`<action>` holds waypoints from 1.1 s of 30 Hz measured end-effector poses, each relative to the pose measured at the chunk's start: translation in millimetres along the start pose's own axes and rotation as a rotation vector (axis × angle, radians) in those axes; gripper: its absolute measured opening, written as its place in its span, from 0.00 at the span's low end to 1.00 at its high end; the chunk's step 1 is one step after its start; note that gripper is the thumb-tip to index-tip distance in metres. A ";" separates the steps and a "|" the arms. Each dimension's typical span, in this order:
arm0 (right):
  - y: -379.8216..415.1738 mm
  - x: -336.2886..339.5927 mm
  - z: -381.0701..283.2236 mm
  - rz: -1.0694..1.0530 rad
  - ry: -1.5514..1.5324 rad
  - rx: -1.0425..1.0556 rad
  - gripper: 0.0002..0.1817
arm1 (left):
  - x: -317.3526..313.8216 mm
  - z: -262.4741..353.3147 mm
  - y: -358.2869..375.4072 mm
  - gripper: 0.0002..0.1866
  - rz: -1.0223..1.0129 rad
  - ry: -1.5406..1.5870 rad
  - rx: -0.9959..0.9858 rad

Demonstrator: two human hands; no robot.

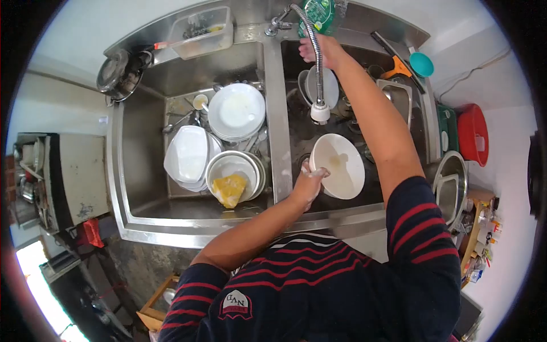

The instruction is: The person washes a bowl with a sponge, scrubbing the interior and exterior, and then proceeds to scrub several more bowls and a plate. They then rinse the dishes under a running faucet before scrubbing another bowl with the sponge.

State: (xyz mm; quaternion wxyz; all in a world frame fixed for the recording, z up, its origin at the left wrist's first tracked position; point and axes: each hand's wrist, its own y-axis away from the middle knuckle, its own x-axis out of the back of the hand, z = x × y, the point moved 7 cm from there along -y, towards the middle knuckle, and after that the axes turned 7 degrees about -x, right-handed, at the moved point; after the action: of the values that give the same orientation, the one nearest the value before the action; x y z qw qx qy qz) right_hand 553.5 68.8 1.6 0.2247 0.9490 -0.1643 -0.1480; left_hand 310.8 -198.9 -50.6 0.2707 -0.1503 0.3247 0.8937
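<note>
White bowl (340, 165): in the right basin of the steel double sink (273, 114), tilted toward you, below the flexible faucet head (319, 112). Your left hand (310, 181) pinches its near-left rim, fingers curled over the edge, soapy.

Right hand (313, 48): stretched to the far edge of the sink, behind the faucet hose, just beside a green bottle (319, 14); you cannot tell from this view whether its fingers are spread or closed on anything.

Further white dishes (327, 85): upright at the far side of the right basin, behind the faucet head.

Left basin: stack of round white plates (236, 111) at the far side; square white plates (188, 154) to the left; nested metal bowls (236, 168) near you, with a yellow sponge (229, 190) lying in the top one.

Far left corner: kettle (117, 71) on the sink ledge; clear plastic tub (202, 31) to its right.

Right of the sink: teal scoop (421, 64), red container (473, 134), metal pot (450, 182).
</note>
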 end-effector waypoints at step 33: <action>138.7 -55.6 76.6 -0.296 0.278 0.354 0.07 | 16.2 -3.0 -45.2 0.22 0.253 0.252 0.106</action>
State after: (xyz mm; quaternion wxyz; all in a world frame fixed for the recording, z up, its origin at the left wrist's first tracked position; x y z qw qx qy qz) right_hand 442.1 -56.3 13.4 0.0515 0.9984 -0.0147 -0.0166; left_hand 324.3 -165.6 -82.6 0.1207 -0.2043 0.4190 0.8765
